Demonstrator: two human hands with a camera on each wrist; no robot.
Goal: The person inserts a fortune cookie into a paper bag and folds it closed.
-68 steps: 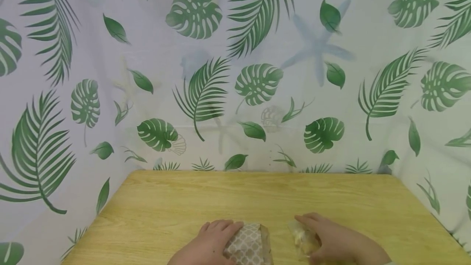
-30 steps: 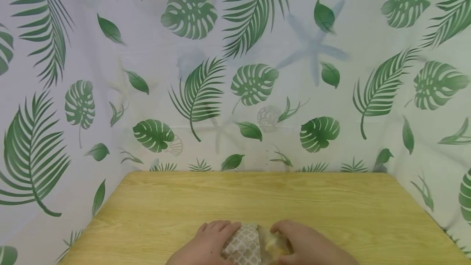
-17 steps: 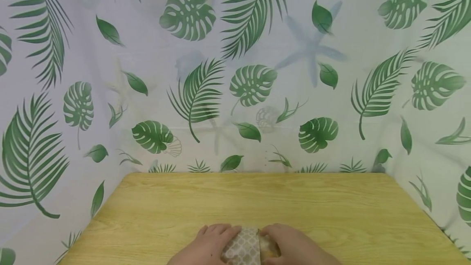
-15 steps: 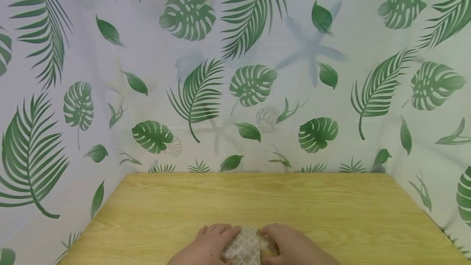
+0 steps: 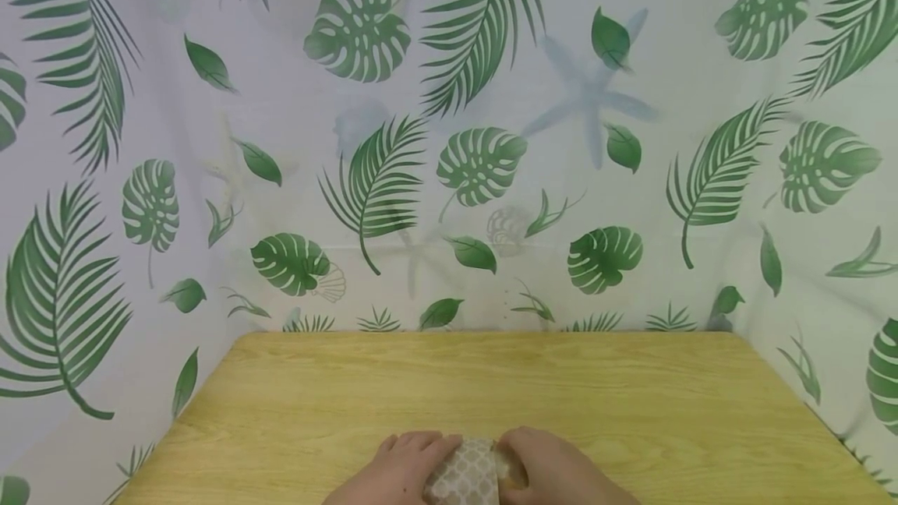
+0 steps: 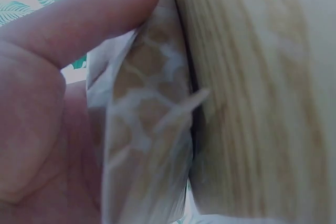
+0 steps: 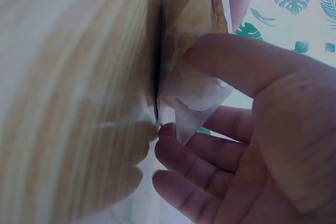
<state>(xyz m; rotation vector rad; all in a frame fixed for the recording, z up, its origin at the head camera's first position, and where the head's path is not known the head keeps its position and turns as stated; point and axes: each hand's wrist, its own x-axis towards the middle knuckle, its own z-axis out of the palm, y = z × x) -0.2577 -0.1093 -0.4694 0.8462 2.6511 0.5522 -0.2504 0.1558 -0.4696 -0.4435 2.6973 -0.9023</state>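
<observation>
A patterned paper bag, tan with a white lattice print, lies at the near side of the table in the head view. My left hand holds it from the left, and in the left wrist view the thumb presses on its creased paper. At the bag's right end, my right hand grips a clear plastic packet with something yellowish inside. The right wrist view has the thumb over the clear wrap, fingers curled beneath. The packet lies against the bag's end; how far inside it reaches is hidden.
The wood-grain table stretches out beyond both hands. White curtains printed with green leaves stand behind it and along both sides.
My right hand has moved left with the clear packet, from apart on the right up to the bag's end. The left hand keeps holding the bag. Only slight movement in the last half second.
</observation>
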